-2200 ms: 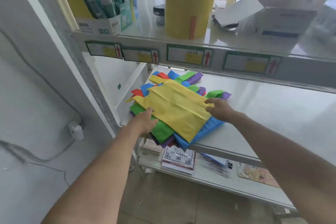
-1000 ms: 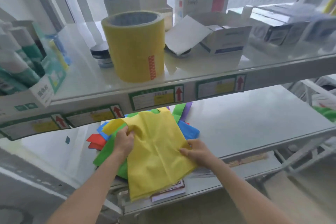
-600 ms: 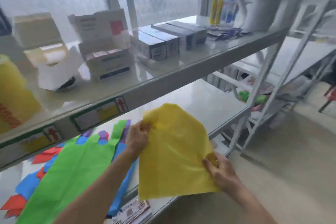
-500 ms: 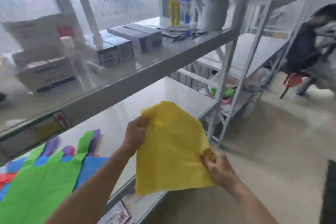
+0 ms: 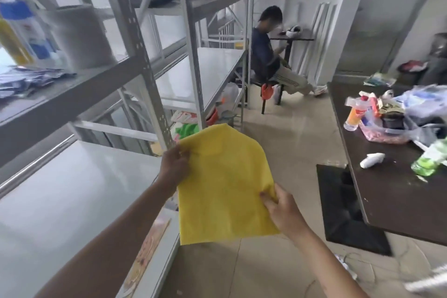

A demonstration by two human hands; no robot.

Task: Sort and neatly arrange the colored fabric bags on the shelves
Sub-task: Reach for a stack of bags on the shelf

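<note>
You held the yellow fabric bag (image 5: 225, 184) flat in the air past the shelf's (image 5: 72, 201) front edge, folded, its top corners slanted; your left hand (image 5: 174, 164) pinched its upper-left edge, your right hand (image 5: 281, 210) its right edge.

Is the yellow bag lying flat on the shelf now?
No, both the left hand and the right hand hold the yellow bag in the air.

**Yellow bag in the air**

I see the yellow fabric bag (image 5: 225, 186) folded flat, its top corners angled to a blunt point, lower edge hanging straight. It hangs off the shelf (image 5: 72, 191), over the floor just beside the shelf's front edge.
</note>
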